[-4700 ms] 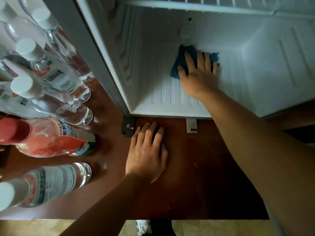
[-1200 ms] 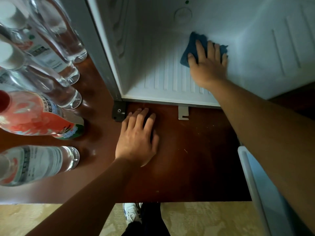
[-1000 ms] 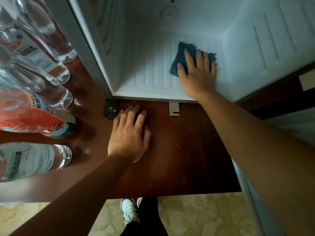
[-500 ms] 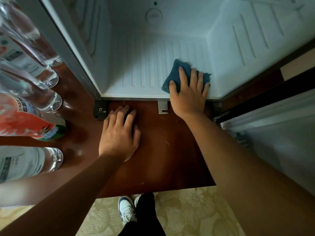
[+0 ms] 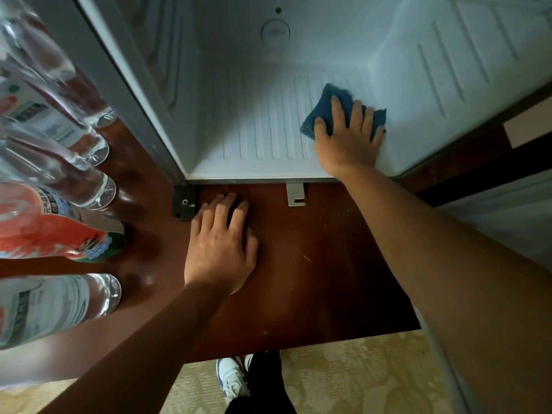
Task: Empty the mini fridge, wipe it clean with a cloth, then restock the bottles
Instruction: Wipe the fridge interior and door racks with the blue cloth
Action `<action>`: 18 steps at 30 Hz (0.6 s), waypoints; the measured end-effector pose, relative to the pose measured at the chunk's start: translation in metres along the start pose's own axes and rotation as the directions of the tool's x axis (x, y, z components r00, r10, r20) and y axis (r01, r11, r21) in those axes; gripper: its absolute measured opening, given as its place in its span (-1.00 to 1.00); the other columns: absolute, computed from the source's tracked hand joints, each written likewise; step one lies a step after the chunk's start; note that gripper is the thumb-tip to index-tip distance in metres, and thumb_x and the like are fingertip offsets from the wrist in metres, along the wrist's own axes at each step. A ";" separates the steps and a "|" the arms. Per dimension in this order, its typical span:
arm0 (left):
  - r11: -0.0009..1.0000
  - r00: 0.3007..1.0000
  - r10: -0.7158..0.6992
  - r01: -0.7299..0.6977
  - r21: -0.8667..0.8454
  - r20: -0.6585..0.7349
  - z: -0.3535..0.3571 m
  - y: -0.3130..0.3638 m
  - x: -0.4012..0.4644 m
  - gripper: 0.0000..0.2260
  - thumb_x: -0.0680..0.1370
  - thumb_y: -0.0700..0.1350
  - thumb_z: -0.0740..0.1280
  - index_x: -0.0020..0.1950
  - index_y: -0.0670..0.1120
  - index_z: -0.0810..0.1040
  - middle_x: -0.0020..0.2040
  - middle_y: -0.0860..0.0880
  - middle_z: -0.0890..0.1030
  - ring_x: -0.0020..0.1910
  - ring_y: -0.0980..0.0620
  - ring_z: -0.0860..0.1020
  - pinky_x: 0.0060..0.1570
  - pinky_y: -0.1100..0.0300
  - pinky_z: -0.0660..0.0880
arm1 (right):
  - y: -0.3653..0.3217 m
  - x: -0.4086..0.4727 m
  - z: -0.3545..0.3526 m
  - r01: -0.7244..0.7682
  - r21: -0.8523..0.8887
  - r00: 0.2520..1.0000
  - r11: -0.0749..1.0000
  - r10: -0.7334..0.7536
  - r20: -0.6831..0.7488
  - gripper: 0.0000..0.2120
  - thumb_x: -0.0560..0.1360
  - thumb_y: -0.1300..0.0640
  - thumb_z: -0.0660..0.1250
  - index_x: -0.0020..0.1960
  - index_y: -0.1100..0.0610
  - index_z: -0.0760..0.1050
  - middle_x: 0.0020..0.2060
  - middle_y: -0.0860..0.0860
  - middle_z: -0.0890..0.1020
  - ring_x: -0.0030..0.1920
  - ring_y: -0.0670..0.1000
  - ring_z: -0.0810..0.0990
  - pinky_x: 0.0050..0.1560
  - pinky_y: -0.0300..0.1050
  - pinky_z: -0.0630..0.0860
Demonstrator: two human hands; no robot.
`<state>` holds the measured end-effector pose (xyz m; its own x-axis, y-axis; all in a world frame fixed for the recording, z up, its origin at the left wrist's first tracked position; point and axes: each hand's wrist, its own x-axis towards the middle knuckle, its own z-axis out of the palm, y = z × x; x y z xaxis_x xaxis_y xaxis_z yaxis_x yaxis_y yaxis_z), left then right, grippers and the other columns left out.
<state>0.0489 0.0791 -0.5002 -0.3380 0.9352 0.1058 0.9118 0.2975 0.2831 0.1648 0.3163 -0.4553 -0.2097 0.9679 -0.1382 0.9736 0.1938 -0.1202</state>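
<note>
A person wipes the floor of an open, emptied mini fridge (image 5: pixel 328 55).

The right hand (image 5: pixel 348 141) presses a blue cloth (image 5: pixel 324 110) flat, fingers spread, near the fridge's right wall. The left hand (image 5: pixel 221 246) rests flat on the wooden table (image 5: pixel 313 279). Bottles (image 5: pixel 59 186) stand at left.

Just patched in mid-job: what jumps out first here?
The right hand presses a blue cloth on the empty mini fridge's ribbed floor, near its right wall. The left hand rests flat on the wooden table; bottles stand left of the fridge.
</note>
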 end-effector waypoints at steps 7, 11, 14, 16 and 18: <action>1.000 1.000 0.000 0.000 -0.023 0.003 0.001 -0.001 0.000 -0.56 0.54 0.01 0.17 0.38 -0.13 0.43 0.36 -0.17 0.45 0.38 -0.17 0.30 0.38 -0.10 0.24 | 0.000 -0.040 0.012 -0.173 0.087 0.979 0.981 0.180 -0.093 -0.41 0.64 -0.21 -0.14 0.61 -0.05 -0.11 0.60 0.12 -0.06 0.58 0.16 -0.17 0.51 0.24 -0.27; 0.999 1.000 -0.005 0.005 -0.034 0.005 -0.001 0.000 -0.001 -0.56 0.54 0.00 0.19 0.38 -0.13 0.44 0.35 -0.17 0.45 0.36 -0.17 0.32 0.38 -0.11 0.25 | -0.004 -0.058 0.019 -0.297 0.210 0.942 0.931 0.322 -0.098 -0.40 0.64 -0.20 -0.10 0.61 -0.02 -0.12 0.59 0.12 -0.10 0.57 0.16 -0.21 0.50 0.25 -0.24; 0.999 1.000 -0.007 0.007 -0.038 0.011 -0.002 0.001 0.000 -0.56 0.54 0.00 0.18 0.38 -0.14 0.45 0.35 -0.18 0.45 0.34 -0.19 0.33 0.38 -0.12 0.27 | -0.006 -0.066 0.022 -0.330 0.254 0.924 0.909 0.366 -0.112 -0.38 0.65 -0.18 -0.08 0.61 0.02 -0.13 0.59 0.13 -0.12 0.57 0.16 -0.23 0.50 0.25 -0.21; 0.999 1.000 -0.007 0.008 -0.033 0.014 -0.002 0.001 0.000 -0.55 0.53 0.00 0.18 0.38 -0.14 0.45 0.35 -0.18 0.45 0.36 -0.18 0.32 0.39 -0.12 0.26 | -0.006 -0.066 0.023 -0.322 0.204 0.927 0.925 0.352 -0.133 -0.37 0.65 -0.17 -0.09 0.61 0.08 -0.12 0.58 0.19 -0.10 0.57 0.20 -0.20 0.51 0.26 -0.20; 0.999 1.000 -0.008 0.009 -0.031 0.012 -0.002 0.002 0.000 -0.56 0.53 0.00 0.18 0.38 -0.14 0.45 0.36 -0.18 0.44 0.37 -0.18 0.30 0.39 -0.12 0.26 | -0.007 -0.064 0.022 -0.302 0.112 0.937 0.947 0.317 -0.148 -0.36 0.64 -0.14 -0.09 0.60 0.19 -0.08 0.56 0.30 -0.06 0.56 0.28 -0.14 0.52 0.27 -0.18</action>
<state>0.0500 0.0795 -0.4978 -0.3427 0.9350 0.0915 0.9011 0.2996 0.3134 0.1699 0.2494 -0.4667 0.1249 0.9919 -0.0225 0.9751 -0.1269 -0.1818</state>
